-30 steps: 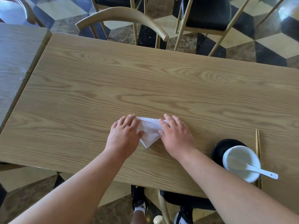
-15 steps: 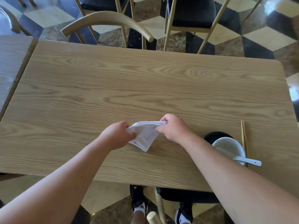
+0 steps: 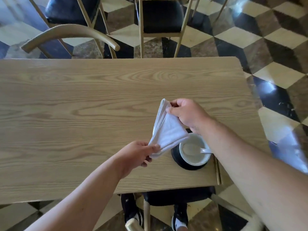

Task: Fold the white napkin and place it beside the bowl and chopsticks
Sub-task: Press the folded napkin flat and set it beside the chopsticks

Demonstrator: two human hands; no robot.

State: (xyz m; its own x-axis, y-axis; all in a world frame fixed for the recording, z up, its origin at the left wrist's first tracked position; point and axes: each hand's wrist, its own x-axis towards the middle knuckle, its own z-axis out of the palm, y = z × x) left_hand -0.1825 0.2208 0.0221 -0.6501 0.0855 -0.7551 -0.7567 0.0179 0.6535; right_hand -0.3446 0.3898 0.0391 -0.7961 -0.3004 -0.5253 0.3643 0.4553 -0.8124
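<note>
The white napkin [image 3: 167, 129], folded into a triangle, hangs in the air above the wooden table [image 3: 83, 114]. My right hand [image 3: 186, 114] pinches its upper corner and my left hand [image 3: 138, 155] pinches its lower corner. Just right of the napkin stands a white bowl [image 3: 194, 157] with a white spoon [image 3: 205, 150] in it, on a black plate [image 3: 176, 157]. The wooden chopsticks [image 3: 217, 170] lie right of the plate, mostly hidden under my right forearm.
The table's right edge runs close behind the bowl and its near edge is just below the plate. Wooden chairs [image 3: 160, 22] with black seats stand at the far side. A black chair seat [image 3: 178, 196] sits below the near edge, over a checkered floor.
Both hands have lifted the napkin off the table and carried it right, toward the bowl. The napkin has turned from lying flat to hanging diagonally, with the right hand high and the left low.
</note>
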